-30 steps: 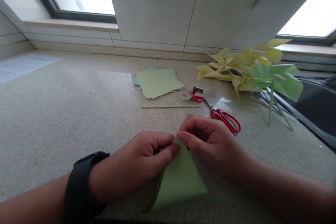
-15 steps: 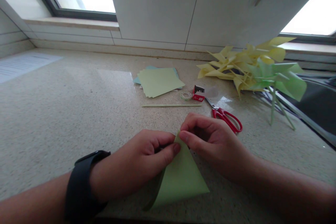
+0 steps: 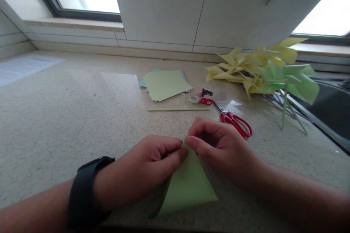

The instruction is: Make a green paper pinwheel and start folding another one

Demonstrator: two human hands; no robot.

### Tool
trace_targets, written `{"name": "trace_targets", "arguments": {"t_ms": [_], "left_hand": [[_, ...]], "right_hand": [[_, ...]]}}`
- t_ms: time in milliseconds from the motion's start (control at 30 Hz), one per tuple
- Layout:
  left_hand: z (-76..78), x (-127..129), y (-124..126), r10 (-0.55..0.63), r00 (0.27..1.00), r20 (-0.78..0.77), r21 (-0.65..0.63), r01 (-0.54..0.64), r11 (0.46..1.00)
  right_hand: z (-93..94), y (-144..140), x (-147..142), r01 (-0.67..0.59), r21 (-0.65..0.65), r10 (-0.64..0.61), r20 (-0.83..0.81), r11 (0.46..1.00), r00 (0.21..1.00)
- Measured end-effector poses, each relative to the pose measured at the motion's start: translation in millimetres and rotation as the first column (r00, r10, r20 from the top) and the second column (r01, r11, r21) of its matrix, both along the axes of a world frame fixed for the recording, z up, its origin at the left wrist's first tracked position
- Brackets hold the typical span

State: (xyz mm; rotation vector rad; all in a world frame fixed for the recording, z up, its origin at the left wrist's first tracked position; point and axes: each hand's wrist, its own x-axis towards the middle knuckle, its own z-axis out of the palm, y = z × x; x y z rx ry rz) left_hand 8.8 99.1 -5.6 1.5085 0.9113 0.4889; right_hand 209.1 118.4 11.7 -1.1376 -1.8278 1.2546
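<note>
A light green sheet of paper [image 3: 188, 187], bent over so its lower part curls, is held near the front edge of the counter. My left hand [image 3: 157, 165] pinches it close to its upper tip, thumb on top. At that same tip, my right hand [image 3: 218, 145] has thumb and index finger pressed together on the corner. Beyond the hands lies a thin pale green paper stick [image 3: 179, 109]. Red-handled scissors [image 3: 236, 122] rest just past my right hand, blades pointing to the small red box [image 3: 206, 96].
Several green and blue paper sheets [image 3: 167, 84] are stacked behind the stick. A roll of tape [image 3: 194, 99] sits by the red box. Yellow and green paper pinwheels [image 3: 257, 69] are heaped at the right, beside a dark sink [image 3: 328, 105]. A printed page [image 3: 24, 66] lies far left.
</note>
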Motion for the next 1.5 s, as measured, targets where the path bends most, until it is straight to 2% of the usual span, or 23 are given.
{"name": "trace_targets", "arguments": {"t_ms": [333, 433, 500, 567, 633, 767, 867, 1000, 1133, 1367, 1500], "left_hand": [[-2.1, -1, -1, 0.034, 0.999, 0.013, 0.025, -0.035, 0.999], [-1.4, 1, -1, 0.110, 0.990, 0.091, -0.016, -0.109, 0.994], [-1.1, 2, -1, 0.202, 0.969, 0.142, -0.049, -0.197, 0.979], [-1.2, 3, 0, 0.300, 0.936, 0.183, -0.085, -0.289, 0.954], [-1.4, 4, 1, 0.377, 0.897, 0.233, -0.138, -0.353, 0.925], [-0.7, 5, 5, 0.475, 0.825, 0.305, -0.253, -0.411, 0.876], [1.0, 4, 7, 0.539, 0.781, 0.317, -0.314, -0.449, 0.836], [5.5, 4, 9, 0.539, 0.776, 0.329, -0.358, -0.425, 0.831], [9.3, 4, 10, 0.559, 0.758, 0.336, -0.446, -0.395, 0.804], [5.2, 2, 15, 0.524, 0.719, 0.457, -0.530, -0.253, 0.809], [3.5, -1, 16, 0.503, 0.777, 0.380, -0.487, -0.294, 0.822]], "right_hand": [[-0.6, 1, -1, -0.007, -0.008, 0.007, -0.033, 1.000, 0.999], [0.3, 1, 1, 0.002, -0.023, -0.005, -0.125, 1.000, 0.992], [0.1, 2, 3, 0.010, -0.006, -0.011, -0.213, 1.000, 0.977], [-0.3, 2, 6, -0.002, 0.049, 0.015, -0.277, 0.999, 0.961], [0.1, 2, 11, -0.037, 0.128, 0.070, -0.267, 0.991, 0.961], [3.0, 3, 19, -0.152, 0.319, 0.199, -0.120, 0.935, 0.973], [2.6, 8, 21, -0.260, 0.390, 0.291, -0.021, 0.883, 0.957], [-1.0, 15, 23, -0.309, 0.482, 0.312, 0.077, 0.820, 0.947], [-3.3, 19, 26, -0.351, 0.575, 0.334, 0.139, 0.739, 0.932], [-6.1, 20, 25, -0.363, 0.611, 0.315, 0.189, 0.703, 0.930], [-5.2, 21, 25, -0.407, 0.615, 0.324, 0.248, 0.675, 0.913]]}}
